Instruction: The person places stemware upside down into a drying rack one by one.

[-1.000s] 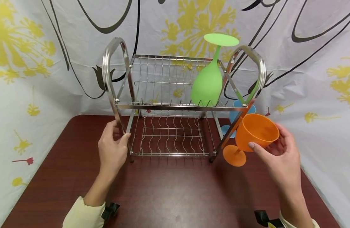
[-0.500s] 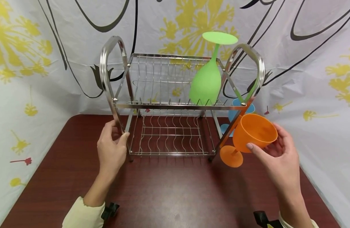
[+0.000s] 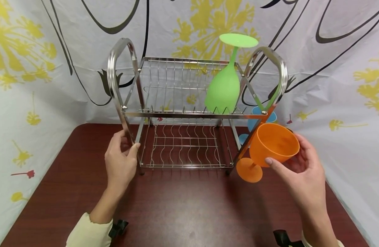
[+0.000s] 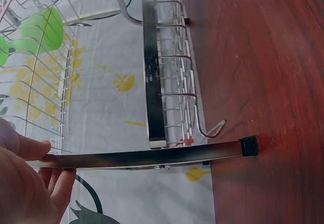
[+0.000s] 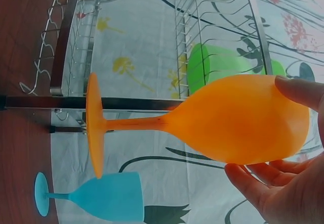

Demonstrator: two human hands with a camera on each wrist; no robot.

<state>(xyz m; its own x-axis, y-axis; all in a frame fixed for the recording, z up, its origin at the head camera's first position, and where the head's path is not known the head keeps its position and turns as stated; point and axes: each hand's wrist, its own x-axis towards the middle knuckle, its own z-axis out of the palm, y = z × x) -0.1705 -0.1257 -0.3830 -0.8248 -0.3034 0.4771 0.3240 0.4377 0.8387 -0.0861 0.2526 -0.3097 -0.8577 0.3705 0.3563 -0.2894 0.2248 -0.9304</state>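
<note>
My left hand (image 3: 121, 159) grips the front left leg of a two-tier metal dish rack (image 3: 195, 116), thumb in front and fingers behind. In my right hand (image 3: 303, 171) is an orange wine glass (image 3: 271, 144), held by its bowl near the rim. It is upright, and its foot shows above the tabletop in the right wrist view. On the rack's upper tier, at the right end, a green wine glass (image 3: 223, 91) stands upside down, its foot at the top. A blue wine glass (image 5: 109, 196) stands on the table behind the orange one, partly hidden in the head view.
The rack's lower tier (image 3: 186, 147) has wavy wires. Its curved side handles (image 3: 270, 56) rise above the upper tier. Dark red wood makes up the tabletop (image 3: 183, 206). A white cloth (image 3: 69, 85) with yellow and black plant prints hangs behind and along both sides.
My right hand has drawn the orange wine glass slightly left and toward me, clearing a little more of the rack's right leg. The left hand keeps its grip on the rack.
</note>
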